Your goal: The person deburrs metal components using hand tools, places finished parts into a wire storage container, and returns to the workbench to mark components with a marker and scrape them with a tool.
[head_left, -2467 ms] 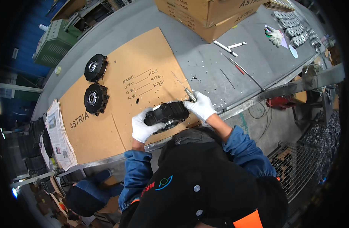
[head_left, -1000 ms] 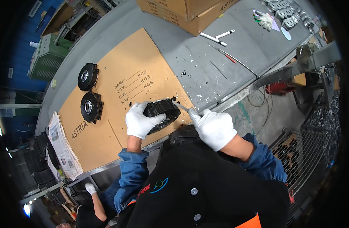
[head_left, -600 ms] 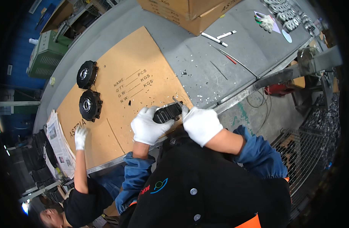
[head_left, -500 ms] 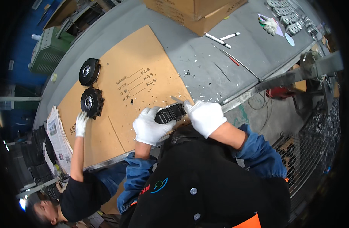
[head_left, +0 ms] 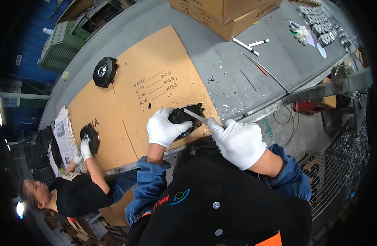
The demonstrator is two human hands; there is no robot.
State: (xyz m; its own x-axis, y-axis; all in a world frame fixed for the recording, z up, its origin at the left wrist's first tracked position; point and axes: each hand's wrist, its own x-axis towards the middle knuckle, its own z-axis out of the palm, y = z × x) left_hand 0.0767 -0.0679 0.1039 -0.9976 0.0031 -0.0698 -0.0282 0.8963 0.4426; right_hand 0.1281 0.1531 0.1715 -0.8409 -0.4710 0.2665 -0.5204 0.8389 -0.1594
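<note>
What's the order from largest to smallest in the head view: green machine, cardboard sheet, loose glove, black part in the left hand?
1. Cardboard sheet
2. Green machine
3. Black part in the left hand, which partly hides it
4. Loose glove
Apparent size only; distances differ.

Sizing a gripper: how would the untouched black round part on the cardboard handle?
The black part looks stiff: thick, lugged rim. Its shiny, metal-looking hub hints at some weight. Lying flat on the cardboard, it should slide rather than roll.
</note>
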